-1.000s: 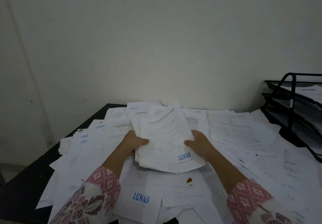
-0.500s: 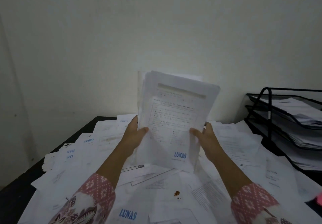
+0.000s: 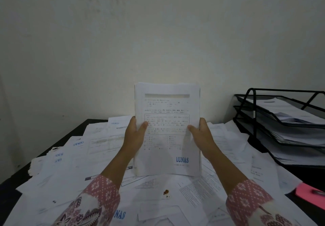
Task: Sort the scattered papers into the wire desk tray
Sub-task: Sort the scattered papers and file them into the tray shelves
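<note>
- Fingers of the left hand (image 3: 134, 134) and right hand (image 3: 202, 135) clamp the paper stack (image 3: 167, 129), upright, long axis vertical.
- Wire tray (image 3: 246, 120) lies rightward, nearer the right hand.

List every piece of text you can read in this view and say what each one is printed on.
"LUNAS": blue stamp, lower right of the held stack of papers, gripped by left hand and right hand.
"NAS", start cut off: blue stamp on a sheet near the bottom edge.
"LUNAS", upside down: sheet on the left.
Body print everywhere, and sheets in the wire desk tray: too blurred to read.
</note>
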